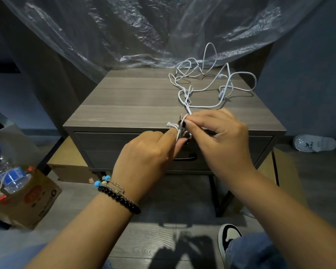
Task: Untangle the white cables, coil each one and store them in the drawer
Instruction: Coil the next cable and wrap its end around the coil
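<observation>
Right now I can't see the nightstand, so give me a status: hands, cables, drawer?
Left hand and right hand both grip one white cable, winding it. Remaining cables tangled on nightstand top. Drawer shut, nothing stored yet.

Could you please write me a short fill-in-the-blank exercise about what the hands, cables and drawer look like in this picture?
1. Both the left hand and the right hand hold a cable of ____ colour.
2. The loose white cables lie on top of the ____.
3. The drawer under the tabletop is ____.
4. The beaded bracelets sit on the ____ wrist.

Missing words: white; nightstand; closed; left
</observation>
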Tool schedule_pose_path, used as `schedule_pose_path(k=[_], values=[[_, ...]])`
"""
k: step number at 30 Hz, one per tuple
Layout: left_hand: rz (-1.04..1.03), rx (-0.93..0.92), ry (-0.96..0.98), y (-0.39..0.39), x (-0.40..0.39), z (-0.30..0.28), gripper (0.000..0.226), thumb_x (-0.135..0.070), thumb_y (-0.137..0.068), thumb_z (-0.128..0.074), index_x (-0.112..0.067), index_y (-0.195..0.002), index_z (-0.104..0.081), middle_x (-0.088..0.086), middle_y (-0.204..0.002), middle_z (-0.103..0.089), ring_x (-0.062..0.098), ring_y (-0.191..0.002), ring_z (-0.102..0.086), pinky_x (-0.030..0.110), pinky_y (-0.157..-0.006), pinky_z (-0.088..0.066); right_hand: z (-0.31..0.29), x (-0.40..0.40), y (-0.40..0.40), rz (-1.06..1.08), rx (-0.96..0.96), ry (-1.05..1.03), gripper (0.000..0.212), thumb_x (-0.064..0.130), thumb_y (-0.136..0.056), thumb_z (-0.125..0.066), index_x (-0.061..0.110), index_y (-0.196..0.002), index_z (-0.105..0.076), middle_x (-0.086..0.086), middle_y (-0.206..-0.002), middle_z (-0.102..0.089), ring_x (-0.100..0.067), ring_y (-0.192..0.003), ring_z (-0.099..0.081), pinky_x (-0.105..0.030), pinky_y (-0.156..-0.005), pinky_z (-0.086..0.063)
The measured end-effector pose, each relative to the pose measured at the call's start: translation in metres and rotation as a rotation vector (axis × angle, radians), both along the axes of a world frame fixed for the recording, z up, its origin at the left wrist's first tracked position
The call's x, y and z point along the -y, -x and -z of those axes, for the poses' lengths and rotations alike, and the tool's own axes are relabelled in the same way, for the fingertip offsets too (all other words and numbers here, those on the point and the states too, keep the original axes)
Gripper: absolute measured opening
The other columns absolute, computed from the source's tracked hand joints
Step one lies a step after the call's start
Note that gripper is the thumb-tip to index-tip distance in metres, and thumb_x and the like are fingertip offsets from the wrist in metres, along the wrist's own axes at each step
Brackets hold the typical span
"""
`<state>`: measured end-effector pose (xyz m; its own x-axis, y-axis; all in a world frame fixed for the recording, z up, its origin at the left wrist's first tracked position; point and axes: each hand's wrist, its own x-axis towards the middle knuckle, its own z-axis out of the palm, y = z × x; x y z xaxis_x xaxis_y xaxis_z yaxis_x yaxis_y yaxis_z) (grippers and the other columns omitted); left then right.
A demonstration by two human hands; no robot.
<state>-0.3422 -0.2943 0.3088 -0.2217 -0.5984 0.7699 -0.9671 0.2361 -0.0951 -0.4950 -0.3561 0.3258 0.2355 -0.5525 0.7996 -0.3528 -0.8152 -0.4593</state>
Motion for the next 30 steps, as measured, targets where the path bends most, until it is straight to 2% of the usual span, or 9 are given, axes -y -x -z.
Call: schedule_pose_path(k=[5,8,11,14,20,24,27,30], values=[[0.023,0.000,-0.017,-0.006,-0.001,-0.001,0.036,-0.033,-0.099,-0.044,-0.006,-0.094,-0.068,0.009,-0.063,-0.056,0.028,-0.054,-0.052,0.041,-0.043,-0.047,-0.006,-0.002,-0.001,-0.076,-0.026,-0.101,0.022,0.032,-0.087,-0.062,0.023,-0.101,-0.075,0.002,-0.094,-0.060,-0.018,-0.088,-0.060,-0.051,-0.075,-0.050],[0.049,0.009,-0.013,-0.008,-0.001,-0.001,0.031,-0.030,-0.098,-0.045,-0.007,-0.090,-0.066,0.008,-0.062,-0.054,0.028,-0.053,-0.050,0.040,-0.041,-0.046,-0.009,-0.007,0.000,-0.003,-0.172,0.010,0.020,0.032,-0.089,-0.061,0.024,-0.101,-0.075,0.001,-0.096,-0.060,-0.019,-0.086,-0.058,-0.052,-0.076,-0.045],[0.043,0.023,-0.017,-0.008,-0.001,-0.002,0.030,-0.028,-0.098,-0.044,-0.008,-0.090,-0.065,0.008,-0.061,-0.052,0.027,-0.052,-0.048,0.038,-0.040,-0.044,-0.013,-0.011,0.001,0.117,-0.354,0.126,0.024,0.033,-0.093,-0.054,0.023,-0.101,-0.074,0.000,-0.099,-0.062,-0.021,-0.088,-0.057,-0.044,-0.080,-0.039],[0.007,0.060,-0.010,-0.006,-0.001,-0.003,0.030,-0.026,-0.096,-0.045,-0.008,-0.084,-0.067,0.006,-0.059,-0.049,0.025,-0.051,-0.046,0.034,-0.039,-0.038,-0.015,-0.013,0.001,0.177,-0.437,0.181,0.022,0.030,-0.093,-0.053,0.022,-0.095,-0.073,-0.001,-0.102,-0.062,-0.023,-0.091,-0.056,-0.039,-0.083,-0.033],[-0.016,0.097,-0.046,-0.006,-0.004,-0.007,0.031,-0.025,-0.098,-0.044,-0.008,-0.088,-0.068,0.006,-0.060,-0.049,0.024,-0.051,-0.044,0.034,-0.039,-0.037,-0.015,-0.014,0.001,0.120,-0.369,0.063,0.021,0.030,-0.089,-0.055,0.023,-0.093,-0.074,0.000,-0.101,-0.060,-0.022,-0.096,-0.055,-0.042,-0.084,-0.036],[0.002,0.113,-0.072,-0.003,-0.004,-0.006,0.023,-0.025,-0.099,-0.044,-0.010,-0.095,-0.060,0.007,-0.061,-0.048,0.025,-0.052,-0.044,0.034,-0.040,-0.035,-0.014,-0.014,-0.001,0.071,-0.300,-0.005,0.014,0.025,-0.085,-0.062,0.020,-0.087,-0.075,0.000,-0.100,-0.060,-0.022,-0.097,-0.056,-0.046,-0.084,-0.043],[-0.019,0.127,-0.074,-0.001,-0.003,-0.005,0.025,-0.025,-0.097,-0.048,-0.009,-0.088,-0.065,0.006,-0.060,-0.047,0.025,-0.052,-0.044,0.033,-0.042,-0.030,-0.014,-0.014,-0.001,0.032,-0.240,-0.067,0.012,0.022,-0.081,-0.064,0.017,-0.081,-0.074,0.000,-0.100,-0.060,-0.021,-0.098,-0.057,-0.050,-0.082,-0.047],[-0.001,0.094,-0.102,0.001,-0.002,-0.002,0.024,-0.025,-0.094,-0.051,-0.009,-0.082,-0.064,0.005,-0.059,-0.049,0.024,-0.051,-0.044,0.032,-0.040,-0.035,-0.013,-0.013,-0.002,0.006,-0.196,-0.112,0.009,0.020,-0.079,-0.065,0.014,-0.075,-0.071,0.000,-0.101,-0.059,-0.021,-0.100,-0.057,-0.050,-0.081,-0.048]])
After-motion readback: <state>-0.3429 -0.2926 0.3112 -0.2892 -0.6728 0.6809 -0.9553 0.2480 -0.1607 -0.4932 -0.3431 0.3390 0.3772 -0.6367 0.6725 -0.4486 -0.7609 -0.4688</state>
